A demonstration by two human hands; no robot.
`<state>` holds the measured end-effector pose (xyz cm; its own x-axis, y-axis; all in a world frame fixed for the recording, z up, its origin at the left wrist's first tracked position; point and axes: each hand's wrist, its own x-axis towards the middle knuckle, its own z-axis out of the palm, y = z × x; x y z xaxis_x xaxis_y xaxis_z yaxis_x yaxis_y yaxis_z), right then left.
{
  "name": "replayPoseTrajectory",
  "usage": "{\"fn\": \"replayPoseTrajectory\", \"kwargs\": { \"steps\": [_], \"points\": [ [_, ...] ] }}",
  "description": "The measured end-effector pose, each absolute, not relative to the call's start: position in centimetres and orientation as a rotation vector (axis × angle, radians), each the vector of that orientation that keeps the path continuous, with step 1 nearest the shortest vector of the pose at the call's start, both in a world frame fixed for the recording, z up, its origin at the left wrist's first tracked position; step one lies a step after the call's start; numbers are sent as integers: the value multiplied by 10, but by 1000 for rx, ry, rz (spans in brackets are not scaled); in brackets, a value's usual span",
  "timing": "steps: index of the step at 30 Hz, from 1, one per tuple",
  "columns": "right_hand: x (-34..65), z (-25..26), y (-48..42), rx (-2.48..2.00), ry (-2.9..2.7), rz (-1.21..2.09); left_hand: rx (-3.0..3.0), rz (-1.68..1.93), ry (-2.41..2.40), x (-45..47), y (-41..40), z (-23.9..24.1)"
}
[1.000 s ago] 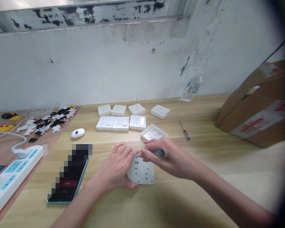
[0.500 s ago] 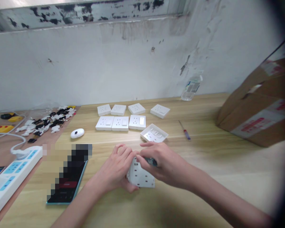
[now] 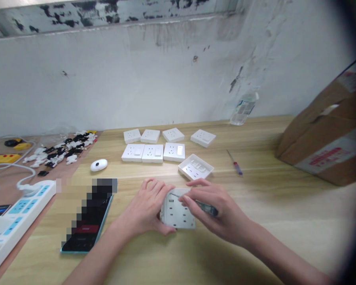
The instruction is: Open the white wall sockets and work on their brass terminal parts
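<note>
My left hand grips the left side of a white wall-socket plate, thumb at its lower edge and fingers along the top. The plate's slotted face is turned up toward me. In my right hand is a screwdriver with a dark translucent handle. Its thin shaft points left, and the tip lies by the plate's upper left corner. Just beyond my hands rests an open white socket cover, hollow side up. Behind it stand several white switch sockets in two rows.
A second screwdriver lies to the right, near a cardboard box. Toward the wall stands a plastic bottle. On the left are a phone, a white oval device, a power strip and small black and white parts.
My right hand has shifted right and tilted the screwdriver lower, so its shaft now shows across the plate. More of the plate's face is uncovered. The left hand keeps its grip.
</note>
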<state>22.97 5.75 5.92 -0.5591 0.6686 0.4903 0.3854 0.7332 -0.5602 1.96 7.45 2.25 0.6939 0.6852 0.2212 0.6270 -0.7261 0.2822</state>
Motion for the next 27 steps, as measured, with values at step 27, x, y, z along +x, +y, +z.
{"fn": "replayPoseTrajectory", "kwargs": {
  "steps": [27],
  "points": [
    [282, 25, 58, -1065, -2418, 346, 982, 978, 1065, -12, 101, 36]
  ]
}}
